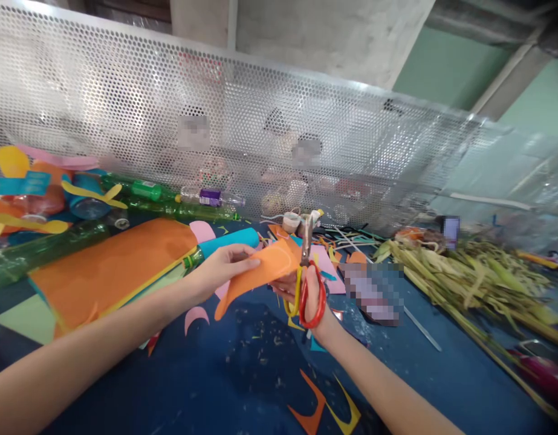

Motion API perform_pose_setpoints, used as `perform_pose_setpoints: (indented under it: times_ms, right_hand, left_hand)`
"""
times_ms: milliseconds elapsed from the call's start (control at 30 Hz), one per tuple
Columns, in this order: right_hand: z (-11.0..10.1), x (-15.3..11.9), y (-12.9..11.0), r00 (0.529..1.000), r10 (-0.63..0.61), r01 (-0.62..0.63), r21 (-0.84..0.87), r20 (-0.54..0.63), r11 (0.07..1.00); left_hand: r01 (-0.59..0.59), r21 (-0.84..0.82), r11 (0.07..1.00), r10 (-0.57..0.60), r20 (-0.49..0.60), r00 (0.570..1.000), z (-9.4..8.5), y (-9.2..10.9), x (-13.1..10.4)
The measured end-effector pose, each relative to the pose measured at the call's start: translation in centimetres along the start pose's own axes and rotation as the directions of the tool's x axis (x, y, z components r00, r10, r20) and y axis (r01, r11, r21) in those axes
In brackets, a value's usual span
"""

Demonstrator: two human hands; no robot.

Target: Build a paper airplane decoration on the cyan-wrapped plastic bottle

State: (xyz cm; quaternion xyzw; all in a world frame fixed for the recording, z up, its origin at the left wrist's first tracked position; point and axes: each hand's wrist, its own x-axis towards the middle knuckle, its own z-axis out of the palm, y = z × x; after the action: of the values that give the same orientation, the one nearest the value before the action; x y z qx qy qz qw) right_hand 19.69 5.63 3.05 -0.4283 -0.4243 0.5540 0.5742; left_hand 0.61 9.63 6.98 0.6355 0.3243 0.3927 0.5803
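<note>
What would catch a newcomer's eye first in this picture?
Probably the metal scissors with red and yellow handles, held in the right hand near the centre, beside the bright orange, curving sheet in the left hand. To the right, a heap of yellowish-green leafy stalks sprawls over the dark blue tabletop. At far left lies a large, see-through green bottle.

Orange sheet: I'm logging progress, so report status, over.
Left hand pinching orange sheet; right hand gripping scissors. Blades by sheet's right edge, contact unclear. Orange scrap and yellow scrap on table, apart from both hands.
</note>
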Motion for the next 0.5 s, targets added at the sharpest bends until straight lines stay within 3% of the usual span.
perform_pose_setpoints:
  times_ms: [67, 133, 333, 500]
  right_hand:
    - [0.4, -0.5, -0.1, 0.997, 0.014, -0.017, 0.036, 0.074, 0.999]
    - [0.9, -1.4, -0.3, 0.991, -0.009, 0.014, -0.036, 0.135, 0.999]
    - [1.8, -3.8, -0.6, 0.979, 0.045, 0.013, -0.285, 0.198, 0.958]
    - [0.7, -3.7, 0.5, 0.968, -0.065, 0.173, -0.455, 0.242, 0.874]
  left_hand:
    - [0.024, -0.118, 0.993, -0.028, -0.033, 0.999, 0.0, 0.0, -0.1]
    - [0.041, -0.181, 0.983, -0.052, -0.057, 0.997, 0.1, -0.1, -0.2]
    - [0.031, -0.217, 0.976, -0.054, -0.1, 0.993, 0.7, -0.2, -0.3]
    - [0.011, -0.196, 0.981, -0.033, -0.107, 0.994, 1.1, -0.2, -0.5]
